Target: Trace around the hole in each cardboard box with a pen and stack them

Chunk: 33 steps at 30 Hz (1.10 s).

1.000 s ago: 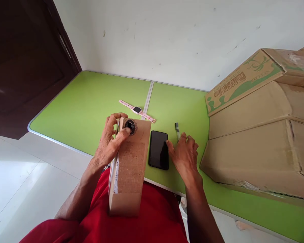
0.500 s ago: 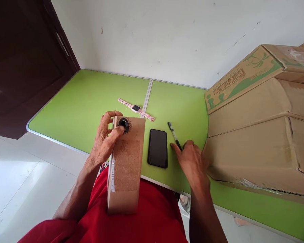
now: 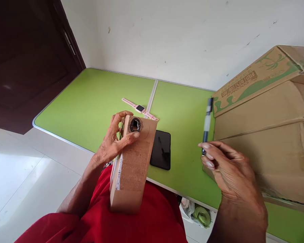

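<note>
My left hand (image 3: 116, 141) grips a narrow cardboard box (image 3: 134, 165) by its upper left edge, thumb across the front face. Near the top of that face is a round hole (image 3: 135, 125) with dark, scribbled edges. The box's lower end rests against my red clothing. On the right, my right hand (image 3: 228, 165) pinches a pen (image 3: 207, 123) near its lower end, raised above the table and pointing up, slightly blurred. A black phone (image 3: 162, 152) lies partly behind the box. Beyond the box lies a pink-strapped smartwatch (image 3: 140, 108).
The green table (image 3: 103, 91) stands against a white wall (image 3: 162, 37). Large cardboard cartons (image 3: 266, 108) are stacked on its right side. A dark door (image 3: 27, 60) is at the left. Below the table edge sits a plastic bag with something green (image 3: 202, 216).
My right hand has taken the pen off the table and lifted it to the right. My left thumb has moved from the hole to just below it. The view has shifted slightly.
</note>
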Each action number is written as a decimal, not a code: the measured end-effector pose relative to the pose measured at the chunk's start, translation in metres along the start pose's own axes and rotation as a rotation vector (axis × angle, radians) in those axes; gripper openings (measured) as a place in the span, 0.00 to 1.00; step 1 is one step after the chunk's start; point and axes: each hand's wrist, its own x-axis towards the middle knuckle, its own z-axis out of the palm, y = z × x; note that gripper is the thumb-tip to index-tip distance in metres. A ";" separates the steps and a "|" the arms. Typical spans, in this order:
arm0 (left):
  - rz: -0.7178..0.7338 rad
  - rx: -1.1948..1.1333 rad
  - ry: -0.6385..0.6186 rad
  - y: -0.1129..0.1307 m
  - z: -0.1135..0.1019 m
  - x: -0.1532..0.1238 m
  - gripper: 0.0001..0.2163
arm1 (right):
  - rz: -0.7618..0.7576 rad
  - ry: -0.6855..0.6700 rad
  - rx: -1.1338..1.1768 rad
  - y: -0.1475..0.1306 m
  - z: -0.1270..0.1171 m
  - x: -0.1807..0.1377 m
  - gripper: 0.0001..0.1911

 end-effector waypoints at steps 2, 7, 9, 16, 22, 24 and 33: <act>0.001 -0.007 -0.013 -0.001 0.000 0.000 0.29 | -0.066 0.005 0.256 -0.016 0.004 -0.008 0.22; 0.092 0.016 -0.097 -0.005 -0.003 0.002 0.33 | -0.335 -0.289 0.546 -0.052 0.031 -0.028 0.07; 0.121 0.038 -0.114 -0.007 -0.004 0.003 0.34 | -0.419 -0.353 0.577 -0.064 0.047 -0.040 0.02; 0.202 0.061 -0.152 -0.010 -0.005 0.005 0.35 | -0.585 -0.372 0.567 -0.076 0.097 -0.064 0.07; 0.235 0.060 -0.145 -0.012 -0.004 0.006 0.34 | -0.574 -0.286 0.431 -0.061 0.108 -0.064 0.08; 0.242 0.062 -0.139 -0.011 -0.004 0.007 0.33 | -0.573 -0.280 0.444 -0.060 0.110 -0.063 0.06; 0.240 0.057 -0.134 -0.011 -0.006 0.005 0.33 | -0.556 -0.260 0.423 -0.057 0.110 -0.059 0.03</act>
